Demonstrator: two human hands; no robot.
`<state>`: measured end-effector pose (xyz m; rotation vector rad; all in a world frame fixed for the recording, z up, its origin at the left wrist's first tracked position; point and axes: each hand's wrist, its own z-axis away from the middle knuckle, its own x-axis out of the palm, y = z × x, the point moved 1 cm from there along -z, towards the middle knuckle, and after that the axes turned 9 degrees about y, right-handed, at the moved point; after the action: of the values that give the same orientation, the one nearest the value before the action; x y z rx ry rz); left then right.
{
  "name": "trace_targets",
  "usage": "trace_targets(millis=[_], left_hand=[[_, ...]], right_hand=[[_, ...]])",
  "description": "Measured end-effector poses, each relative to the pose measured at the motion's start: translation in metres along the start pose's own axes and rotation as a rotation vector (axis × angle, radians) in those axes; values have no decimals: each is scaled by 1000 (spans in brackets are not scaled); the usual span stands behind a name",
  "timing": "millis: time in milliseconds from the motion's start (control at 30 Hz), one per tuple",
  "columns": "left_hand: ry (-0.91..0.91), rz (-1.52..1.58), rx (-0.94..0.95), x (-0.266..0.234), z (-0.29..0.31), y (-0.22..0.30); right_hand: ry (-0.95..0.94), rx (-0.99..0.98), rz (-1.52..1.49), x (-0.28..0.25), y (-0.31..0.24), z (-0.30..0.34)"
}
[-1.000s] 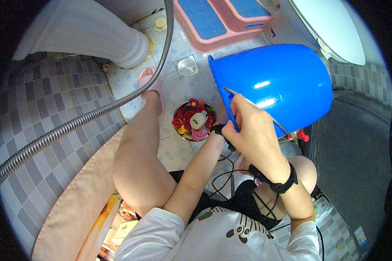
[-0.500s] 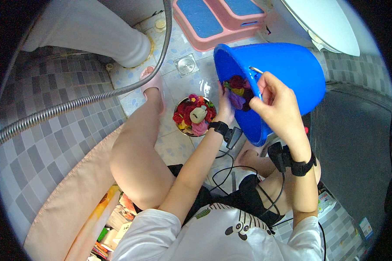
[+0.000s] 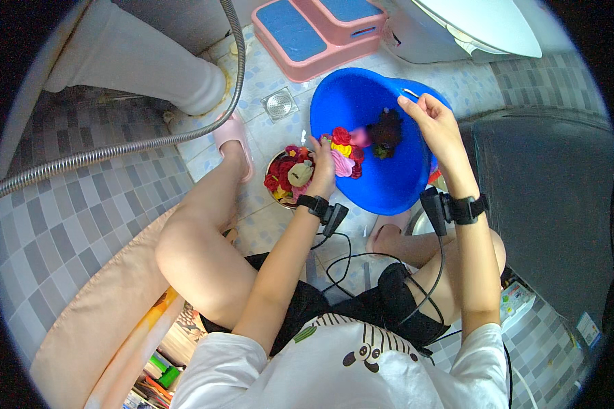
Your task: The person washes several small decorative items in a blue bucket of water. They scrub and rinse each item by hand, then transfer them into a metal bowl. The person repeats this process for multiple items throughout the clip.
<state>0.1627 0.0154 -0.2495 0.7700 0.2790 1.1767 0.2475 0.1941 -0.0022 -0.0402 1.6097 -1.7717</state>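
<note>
With the tilted blue plastic bucket point(image 3: 389, 184) pinched at its thin metal handle point(image 3: 410, 93) by the right hand point(image 3: 438, 126), red, yellow and pink flowers point(image 3: 343, 163) at its mouth are loosely cupped by the left hand point(image 3: 324, 167) and could be spilled beside the bucket by over-tipping.

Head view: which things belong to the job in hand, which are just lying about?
In the job:
blue bucket, right hand at its rim
colourful flowers by left hand
flower-filled bowl

Seemingly just around:
pink-and-blue step stool
metal hose
floor drain
</note>
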Motion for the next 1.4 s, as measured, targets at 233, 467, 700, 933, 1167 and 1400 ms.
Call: trace_targets(millis=[233,467,700,933,1167,1400], left_hand=[[51,-509,-54,-15,22,48],[286,-1094,490,4,80,80],[77,-1413,802,9,107,77],[-91,-1519,916,22,107,70],[-116,-1464,1107,25,109,72],[-158,-1362,1158,25,110,72]], right_hand=[[-29,163,-58,-12,33,-15],[-66,370,-333,-36,64,-34],[-8,483,-629,-50,118,-42],[145,515,-563,-71,160,-42],[424,328,305,-80,194,-28],[620,238,754,-90,160,-18]])
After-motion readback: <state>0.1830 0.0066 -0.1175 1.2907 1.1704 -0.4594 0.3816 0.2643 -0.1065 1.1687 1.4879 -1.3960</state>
